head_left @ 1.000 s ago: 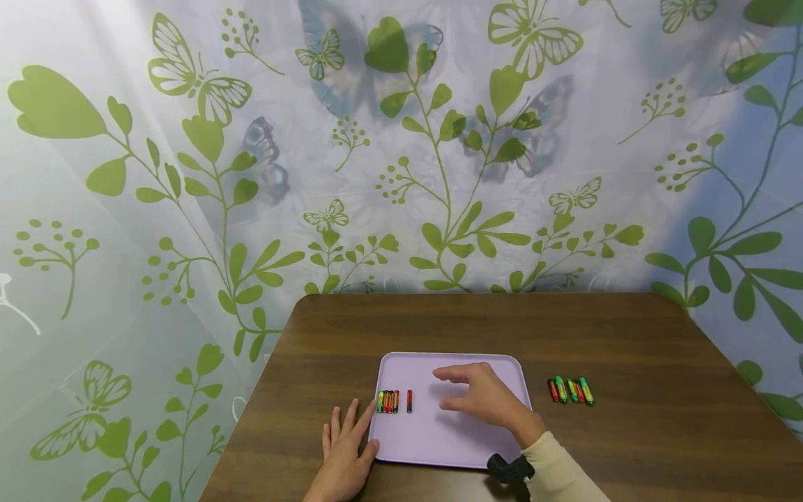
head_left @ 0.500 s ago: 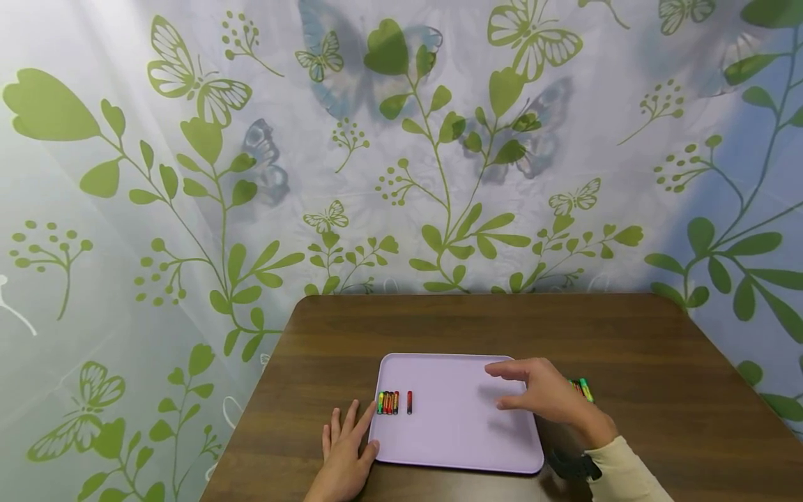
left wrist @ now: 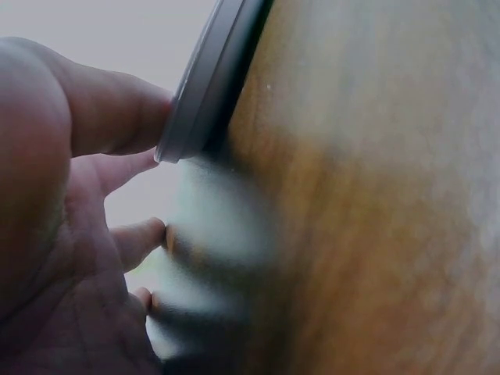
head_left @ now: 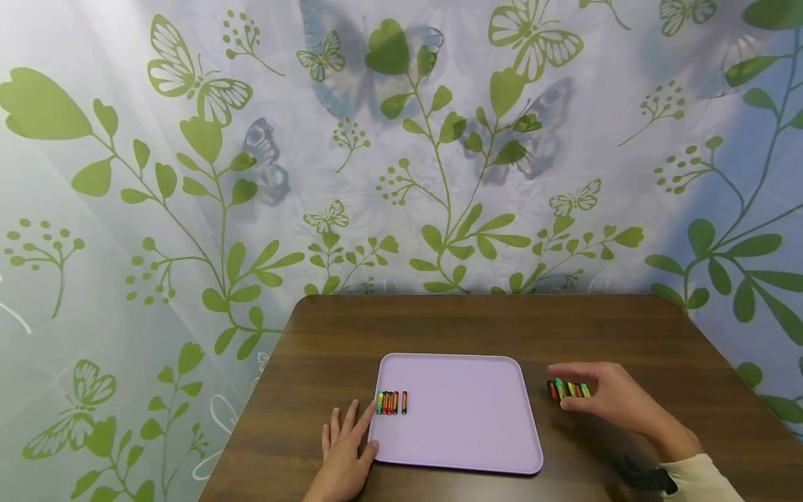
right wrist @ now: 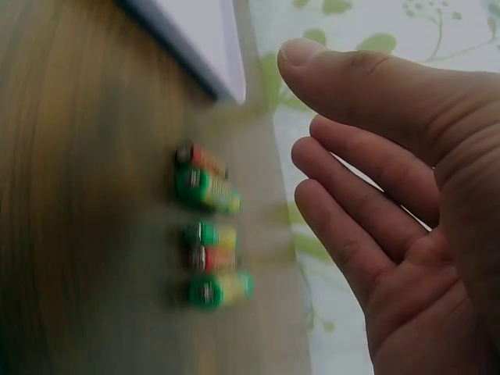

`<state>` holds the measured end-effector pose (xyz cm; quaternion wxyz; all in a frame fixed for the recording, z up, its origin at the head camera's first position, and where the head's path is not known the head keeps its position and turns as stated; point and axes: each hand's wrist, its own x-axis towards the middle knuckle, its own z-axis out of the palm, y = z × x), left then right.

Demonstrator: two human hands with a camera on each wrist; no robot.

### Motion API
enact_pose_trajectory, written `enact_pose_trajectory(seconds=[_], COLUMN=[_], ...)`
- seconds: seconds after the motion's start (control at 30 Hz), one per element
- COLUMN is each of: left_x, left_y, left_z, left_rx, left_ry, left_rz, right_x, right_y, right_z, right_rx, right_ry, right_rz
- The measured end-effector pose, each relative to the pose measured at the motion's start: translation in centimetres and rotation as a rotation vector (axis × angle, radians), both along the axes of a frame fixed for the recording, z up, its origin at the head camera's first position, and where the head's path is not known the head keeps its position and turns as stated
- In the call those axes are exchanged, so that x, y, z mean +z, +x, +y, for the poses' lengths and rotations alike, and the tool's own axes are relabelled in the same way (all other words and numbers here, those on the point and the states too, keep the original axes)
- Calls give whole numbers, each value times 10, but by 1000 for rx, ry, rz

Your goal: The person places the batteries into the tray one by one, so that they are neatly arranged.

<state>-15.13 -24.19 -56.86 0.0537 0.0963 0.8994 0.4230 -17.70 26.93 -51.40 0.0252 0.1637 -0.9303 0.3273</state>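
Note:
My left hand [head_left: 341, 453] rests at the left edge of a lilac tray [head_left: 464, 418], fingers spread, thumb and index finger touching its rim. In the left wrist view the thumb [left wrist: 117, 109] meets the tray rim [left wrist: 205, 86]. Several small red and green batteries [head_left: 387, 402] stand in a row inside the tray's left side, and one red battery [head_left: 404, 402] lies just right of them. My right hand [head_left: 621, 397] hovers over a second group of batteries [head_left: 560, 390] on the table, thumb and fingers apart, holding nothing. The right wrist view shows red and green batteries [right wrist: 209, 191] side by side.
The dark wooden table [head_left: 477, 324] extends beyond the tray on all sides. A hanging curtain [head_left: 401, 174] with green leaves and butterflies stands behind its far edge. A dark band [head_left: 646, 477] sits on the right wrist.
My right hand has travelled rightward from above the tray to the batteries on the table. The lone red battery has shifted slightly left toward the row. My left hand stays in place.

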Motion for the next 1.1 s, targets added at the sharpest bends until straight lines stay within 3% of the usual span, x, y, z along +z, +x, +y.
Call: enact_pose_trajectory(seconds=[0.27,0.5,0.8,1.1], left_x=[-2,-2,-2,-1], left_y=[1,1,2,3], left_z=[0,0,0,1], left_rx=[1,4,2,-6], left_ry=[-8,-15,-11,-6], left_rz=[3,3,-1,-4], right_x=[-7,-11,-26,-37], right_y=[10,5,-4,-3], right_z=[36,55,56,53], right_rx=[-90,-59,-43,-98], right_ry=[26,29,53,111], right_rz=[-11,-3,87,40])
